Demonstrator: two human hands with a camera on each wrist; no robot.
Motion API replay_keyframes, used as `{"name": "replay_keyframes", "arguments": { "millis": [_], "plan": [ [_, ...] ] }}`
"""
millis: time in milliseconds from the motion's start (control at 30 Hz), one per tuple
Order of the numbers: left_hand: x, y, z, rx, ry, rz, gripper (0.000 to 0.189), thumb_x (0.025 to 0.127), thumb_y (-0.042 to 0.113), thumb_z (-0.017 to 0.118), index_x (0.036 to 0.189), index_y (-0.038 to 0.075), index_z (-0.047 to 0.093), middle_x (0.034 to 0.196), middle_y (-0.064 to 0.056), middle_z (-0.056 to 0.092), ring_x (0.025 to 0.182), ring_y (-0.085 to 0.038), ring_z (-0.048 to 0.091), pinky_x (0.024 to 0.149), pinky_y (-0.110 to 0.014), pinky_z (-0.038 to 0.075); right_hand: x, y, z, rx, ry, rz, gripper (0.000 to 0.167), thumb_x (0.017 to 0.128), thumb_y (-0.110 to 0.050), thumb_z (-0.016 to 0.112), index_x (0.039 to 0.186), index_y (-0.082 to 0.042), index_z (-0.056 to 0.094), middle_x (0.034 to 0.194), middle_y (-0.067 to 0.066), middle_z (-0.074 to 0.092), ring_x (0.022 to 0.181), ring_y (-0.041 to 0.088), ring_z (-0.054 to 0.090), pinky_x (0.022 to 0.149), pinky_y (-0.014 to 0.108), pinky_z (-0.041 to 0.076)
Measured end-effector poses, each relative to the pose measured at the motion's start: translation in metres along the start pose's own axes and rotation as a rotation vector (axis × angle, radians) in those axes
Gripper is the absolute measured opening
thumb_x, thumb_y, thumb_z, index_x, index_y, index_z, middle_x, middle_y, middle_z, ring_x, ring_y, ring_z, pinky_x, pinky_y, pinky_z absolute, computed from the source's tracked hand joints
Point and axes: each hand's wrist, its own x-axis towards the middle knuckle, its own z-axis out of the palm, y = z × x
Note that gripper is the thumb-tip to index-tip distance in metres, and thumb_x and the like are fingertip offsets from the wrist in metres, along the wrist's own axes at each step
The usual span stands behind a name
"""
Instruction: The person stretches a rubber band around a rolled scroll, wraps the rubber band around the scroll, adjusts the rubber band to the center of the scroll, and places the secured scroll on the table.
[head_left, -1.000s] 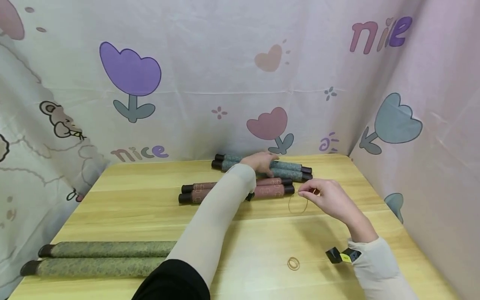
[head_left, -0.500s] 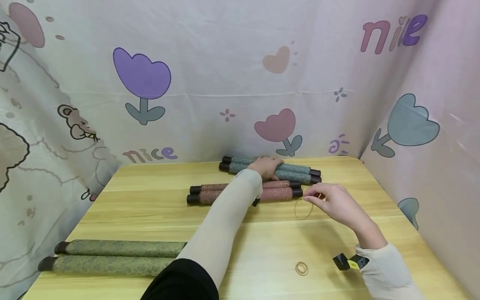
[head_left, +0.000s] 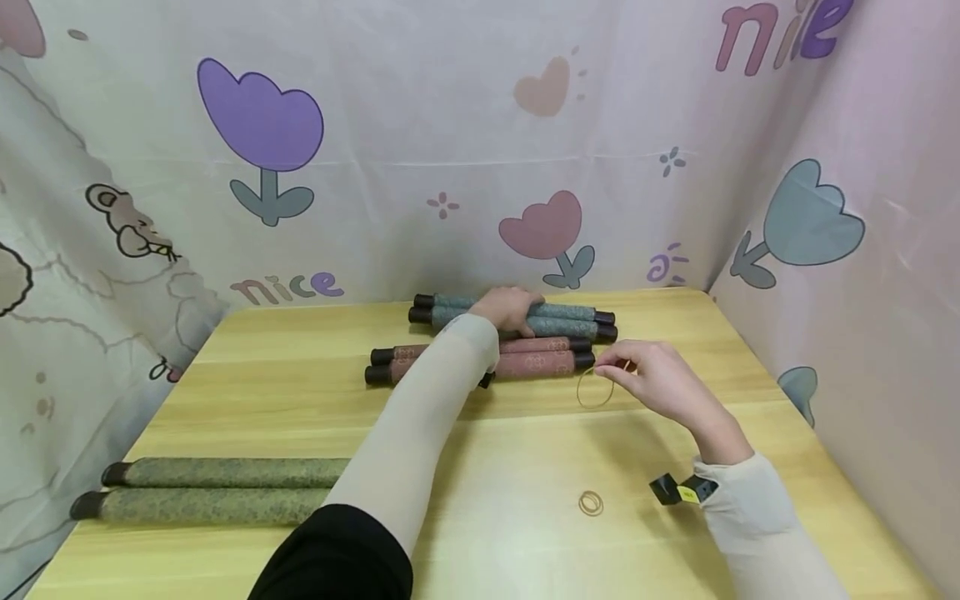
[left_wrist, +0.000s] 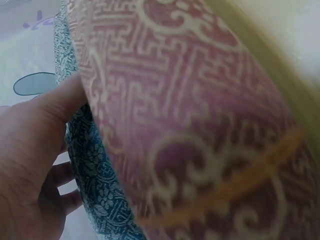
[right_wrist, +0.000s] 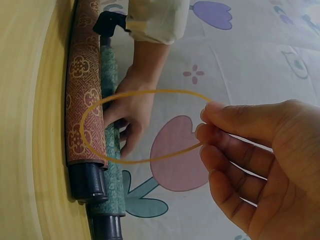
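Note:
My left hand [head_left: 508, 308] grips a pair of teal patterned scrolls [head_left: 566, 327] with dark end knobs at the back of the table. Its thumb lies on their near side, as the right wrist view shows. Just in front lie two reddish scrolls [head_left: 536, 363], side by side; an orange rubber band [left_wrist: 225, 187] crosses one of them in the left wrist view. My right hand [head_left: 660, 383] pinches another rubber band [right_wrist: 145, 161] between thumb and fingertips. That band hangs as an open loop near the scrolls' right ends, with nothing through it.
Several loose rubber bands [head_left: 590, 503] lie together on the wooden table [head_left: 510, 533]. Two long green scrolls [head_left: 210, 506] lie at the front left, their right ends hidden by my left arm. A printed curtain [head_left: 390, 125] hangs behind the table.
My left hand's fingers have drawn in over the teal scrolls. The right hand keeps its rubber band in about the same place. The head view has shifted slightly.

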Motion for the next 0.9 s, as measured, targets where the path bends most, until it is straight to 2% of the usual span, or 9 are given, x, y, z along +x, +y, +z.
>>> {"name": "replay_keyframes", "arguments": {
  "millis": [100, 233, 400, 533, 667, 800, 900],
  "plan": [
    [-0.003, -0.004, -0.007, 0.01, 0.001, 0.0, 0.08, 0.084, 0.05, 0.074, 0.151, 0.026, 0.038, 0.149, -0.002, 0.043, 0.133, -0.026, 0.043, 0.107, -0.047, 0.038, 0.001, 0.0, -0.001, -0.001, 0.01, -0.011, 0.005, 0.091, -0.015, 0.071, 0.094, -0.015, 0.075, 0.085, -0.01, 0.068, 0.075, 0.007, 0.06, 0.067, 0.034, 0.051],
    [-0.011, -0.008, -0.01, -0.024, -0.006, -0.005, 0.087, 0.081, 0.053, 0.075, 0.153, 0.026, 0.034, 0.151, -0.002, 0.042, 0.135, -0.027, 0.041, 0.108, -0.048, 0.036, 0.001, 0.0, 0.002, 0.012, -0.001, -0.01, 0.005, 0.091, -0.015, 0.071, 0.094, -0.015, 0.075, 0.084, -0.011, 0.067, 0.074, 0.006, 0.059, 0.068, 0.033, 0.051],
    [-0.026, -0.011, -0.016, -0.019, 0.031, -0.004, 0.09, 0.079, 0.054, 0.076, 0.154, 0.032, 0.032, 0.15, -0.001, 0.044, 0.133, -0.028, 0.043, 0.106, -0.05, 0.037, 0.001, -0.002, 0.003, 0.012, -0.015, -0.006, 0.007, 0.092, -0.016, 0.07, 0.096, -0.014, 0.076, 0.086, -0.011, 0.068, 0.076, 0.006, 0.06, 0.069, 0.033, 0.051],
    [-0.04, -0.014, -0.022, -0.052, 0.044, 0.015, 0.089, 0.079, 0.05, 0.078, 0.154, 0.031, 0.033, 0.149, -0.004, 0.045, 0.132, -0.029, 0.044, 0.106, -0.048, 0.038, 0.001, -0.004, 0.005, 0.003, -0.019, -0.014, 0.005, 0.091, -0.016, 0.071, 0.094, -0.016, 0.076, 0.086, -0.011, 0.068, 0.076, 0.006, 0.06, 0.069, 0.032, 0.051],
    [-0.055, -0.016, -0.025, -0.088, 0.035, 0.007, 0.088, 0.08, 0.047, 0.079, 0.154, 0.03, 0.033, 0.15, -0.004, 0.043, 0.134, -0.029, 0.043, 0.107, -0.047, 0.038, 0.001, -0.006, 0.007, 0.01, -0.031, -0.014, 0.006, 0.091, -0.017, 0.07, 0.094, -0.019, 0.076, 0.089, -0.01, 0.069, 0.078, 0.006, 0.062, 0.07, 0.035, 0.053],
    [-0.071, -0.02, -0.028, -0.068, 0.044, 0.004, 0.089, 0.08, 0.05, 0.078, 0.154, 0.029, 0.033, 0.149, -0.004, 0.044, 0.134, -0.029, 0.043, 0.107, -0.048, 0.038, 0.001, -0.009, 0.008, 0.02, -0.033, -0.015, 0.007, 0.092, -0.017, 0.07, 0.095, -0.019, 0.076, 0.092, -0.009, 0.07, 0.08, 0.007, 0.062, 0.072, 0.038, 0.054],
    [-0.083, -0.022, -0.03, -0.052, 0.05, 0.015, 0.089, 0.079, 0.051, 0.078, 0.153, 0.025, 0.035, 0.147, -0.006, 0.047, 0.132, -0.03, 0.045, 0.106, -0.048, 0.038, 0.0, -0.012, 0.006, 0.011, -0.037, -0.022, 0.006, 0.092, -0.017, 0.07, 0.094, -0.019, 0.075, 0.089, -0.01, 0.069, 0.079, 0.007, 0.062, 0.071, 0.036, 0.053]
  ]
}}
